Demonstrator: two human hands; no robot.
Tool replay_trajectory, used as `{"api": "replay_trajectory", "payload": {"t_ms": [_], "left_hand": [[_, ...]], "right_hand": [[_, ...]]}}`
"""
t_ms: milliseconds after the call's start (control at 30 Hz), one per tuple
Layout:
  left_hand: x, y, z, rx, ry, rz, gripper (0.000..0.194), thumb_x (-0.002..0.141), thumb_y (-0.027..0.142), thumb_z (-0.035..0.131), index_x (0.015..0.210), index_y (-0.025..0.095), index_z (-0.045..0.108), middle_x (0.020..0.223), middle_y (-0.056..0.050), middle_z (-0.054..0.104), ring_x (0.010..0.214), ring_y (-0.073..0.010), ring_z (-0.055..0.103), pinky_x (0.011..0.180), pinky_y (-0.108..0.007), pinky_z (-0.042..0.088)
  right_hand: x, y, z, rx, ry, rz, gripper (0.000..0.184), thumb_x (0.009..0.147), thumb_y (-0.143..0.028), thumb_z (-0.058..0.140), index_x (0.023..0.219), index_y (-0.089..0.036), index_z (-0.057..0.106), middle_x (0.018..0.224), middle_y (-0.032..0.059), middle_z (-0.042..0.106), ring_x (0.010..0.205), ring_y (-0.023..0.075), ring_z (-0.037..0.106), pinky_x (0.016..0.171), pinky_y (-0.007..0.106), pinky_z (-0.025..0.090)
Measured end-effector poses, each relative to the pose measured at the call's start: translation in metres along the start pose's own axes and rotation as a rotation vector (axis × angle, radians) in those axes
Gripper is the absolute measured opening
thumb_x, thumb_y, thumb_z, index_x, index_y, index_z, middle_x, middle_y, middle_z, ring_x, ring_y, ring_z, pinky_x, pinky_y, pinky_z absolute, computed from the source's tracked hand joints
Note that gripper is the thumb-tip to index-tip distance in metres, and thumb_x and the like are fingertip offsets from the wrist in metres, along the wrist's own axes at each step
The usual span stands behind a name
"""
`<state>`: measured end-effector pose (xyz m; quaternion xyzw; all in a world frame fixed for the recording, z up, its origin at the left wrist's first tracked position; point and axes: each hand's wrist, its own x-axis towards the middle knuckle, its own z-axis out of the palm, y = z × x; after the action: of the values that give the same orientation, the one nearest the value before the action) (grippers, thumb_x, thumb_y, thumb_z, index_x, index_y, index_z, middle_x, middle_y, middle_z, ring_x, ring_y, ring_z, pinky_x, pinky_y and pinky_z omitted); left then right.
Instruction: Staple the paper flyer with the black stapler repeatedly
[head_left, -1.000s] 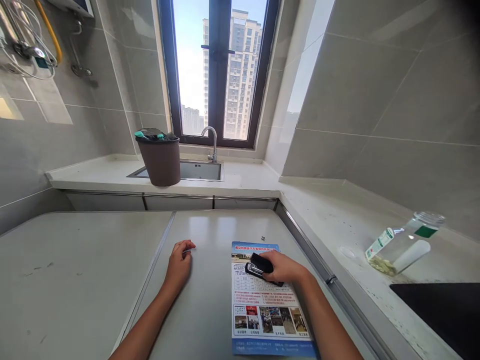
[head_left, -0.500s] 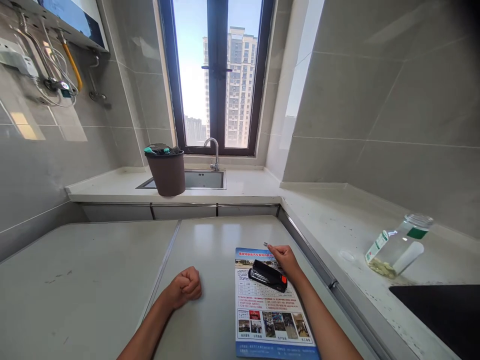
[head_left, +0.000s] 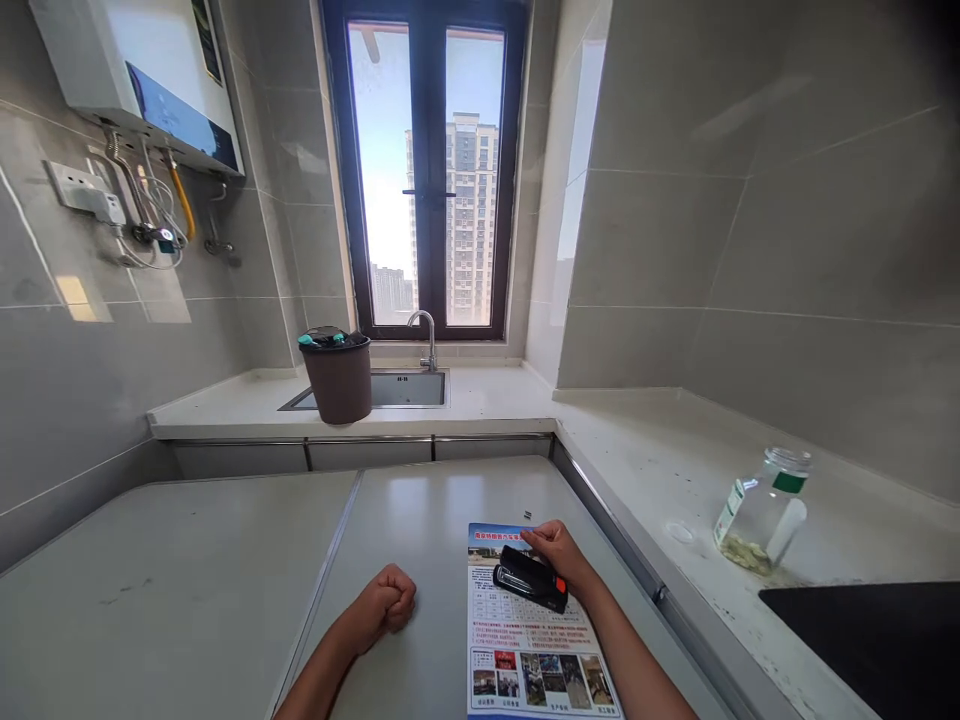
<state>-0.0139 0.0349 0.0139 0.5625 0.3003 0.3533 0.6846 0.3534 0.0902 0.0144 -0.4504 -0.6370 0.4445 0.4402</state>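
My left hand (head_left: 386, 603) rests as a closed fist on the pale table, left of a printed flyer (head_left: 506, 615). Nothing shows in that fist. My right hand (head_left: 559, 550) is over the flyer's top right part, beside a black stapler (head_left: 531, 580) with a red patch at its right end. The right fingers are bent and pressed together; their tips lie just above the stapler, and whether they hold anything is hidden. A small metal piece, perhaps a strip of staples (head_left: 527, 515), sits on the table just beyond the flyer's top edge, apart from the fingers.
A brown bin (head_left: 339, 385) stands by the sink (head_left: 409, 390) under the window. On the right counter (head_left: 637, 440) is a glass jar (head_left: 761, 520) with pale pieces inside, near a black panel (head_left: 862, 630). A water heater (head_left: 157, 80) hangs at upper left.
My right hand has drawn back from the small metal piece towards the stapler. The view has tilted up. The left fist, stapler and flyer keep much the same places on the table.
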Motion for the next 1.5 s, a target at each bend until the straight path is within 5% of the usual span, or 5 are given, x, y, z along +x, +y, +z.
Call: {"api": "replay_trajectory", "payload": {"t_ms": [333, 567, 1500], "left_hand": [[0.009, -0.007, 0.006, 0.014, 0.128, 0.045, 0.012, 0.054, 0.016, 0.050, 0.044, 0.019, 0.043, 0.040, 0.006, 0.029, 0.042, -0.0075, 0.019, 0.046, -0.023, 0.011], [0.001, -0.002, -0.011, -0.227, 0.079, -0.082, 0.026, 0.045, 0.020, 0.049, 0.047, 0.025, 0.023, 0.038, 0.010, 0.015, 0.033, -0.0060, 0.006, 0.036, -0.022, 0.015], [0.005, 0.000, -0.016, -0.464, 0.056, -0.115, 0.036, 0.055, 0.014, 0.060, 0.050, 0.024, 0.026, 0.039, 0.012, 0.016, 0.034, -0.0044, 0.005, 0.031, -0.019, 0.012]], "right_hand": [[0.010, -0.004, 0.007, -0.035, -0.002, -0.016, 0.075, 0.069, -0.085, 0.061, 0.047, -0.024, 0.024, 0.045, -0.0074, 0.019, 0.046, 0.0076, 0.017, 0.048, 0.026, 0.012], [0.017, 0.004, 0.009, -0.063, 0.006, -0.009, 0.073, 0.068, -0.081, 0.063, 0.048, -0.024, 0.024, 0.047, -0.0073, 0.019, 0.047, 0.0080, 0.016, 0.049, 0.026, 0.012], [0.028, 0.019, 0.008, -0.176, 0.119, -0.070, 0.054, 0.063, -0.053, 0.063, 0.049, -0.026, 0.018, 0.053, -0.0083, 0.016, 0.054, 0.0085, 0.018, 0.053, 0.025, 0.014]]}}
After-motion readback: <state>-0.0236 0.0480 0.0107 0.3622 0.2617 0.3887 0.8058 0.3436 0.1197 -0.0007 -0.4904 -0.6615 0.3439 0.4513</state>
